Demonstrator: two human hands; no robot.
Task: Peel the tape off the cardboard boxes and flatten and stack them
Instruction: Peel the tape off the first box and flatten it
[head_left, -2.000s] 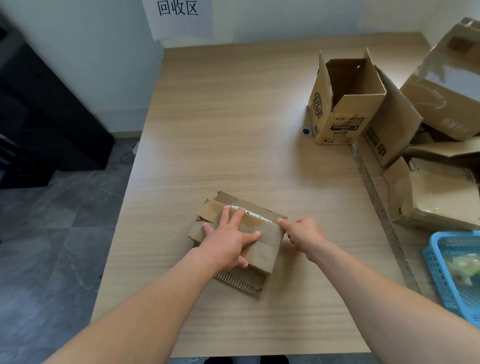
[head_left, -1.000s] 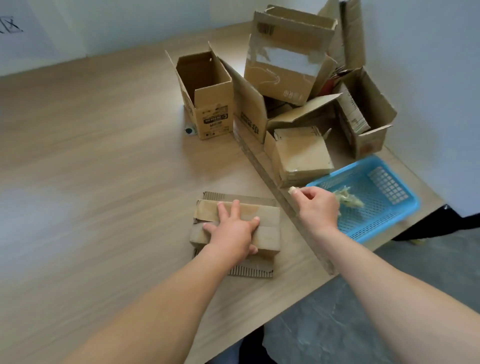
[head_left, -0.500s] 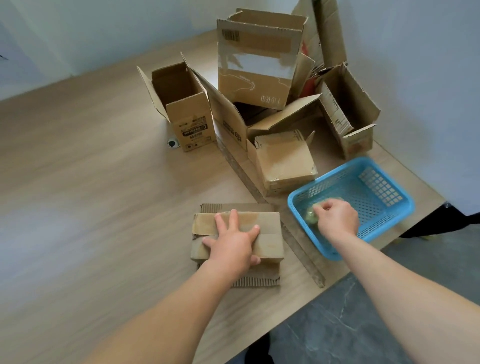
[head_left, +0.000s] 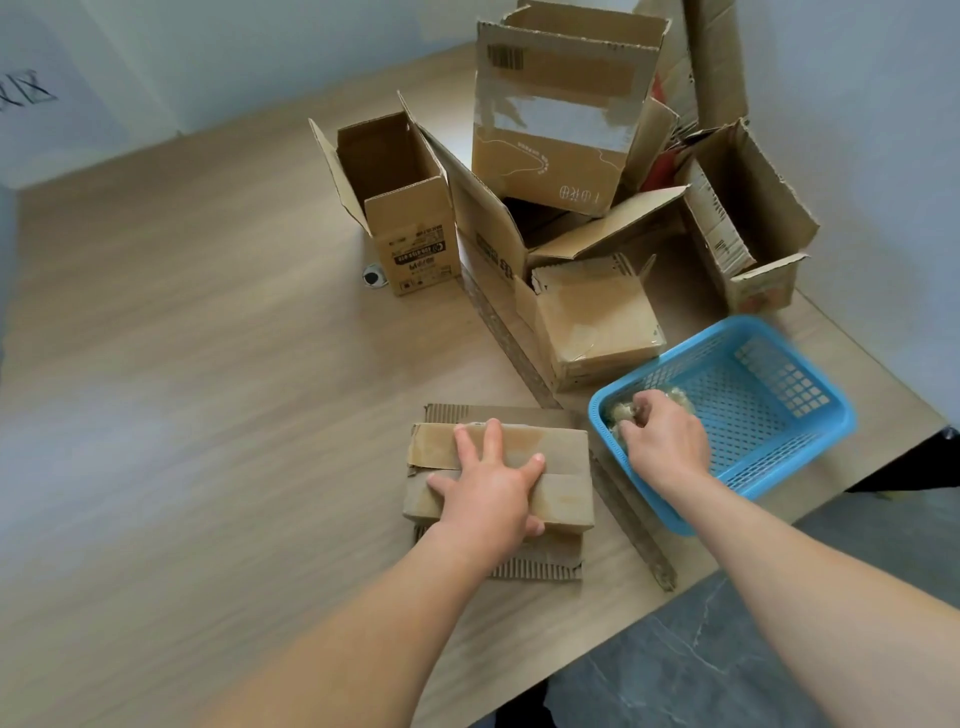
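Fingers spread, left hand (head_left: 493, 493) presses flat on the flattened box (head_left: 561, 457), which lies near the front edge of the table (head_left: 208, 415); right hand (head_left: 667, 441) is down in the blue basket (head_left: 779, 462) just beside it, fingers curled round a crumpled wad of tape (head_left: 615, 415), with unflattened boxes (head_left: 550, 140) crowding the far right corner

A plain sorting room: pale wood-grain counter (head_left: 208, 364) heaped with used brown cardboard boxes (head_left: 550, 156), bare white walls (head_left: 857, 104), grey stone-tile floor (head_left: 727, 665).
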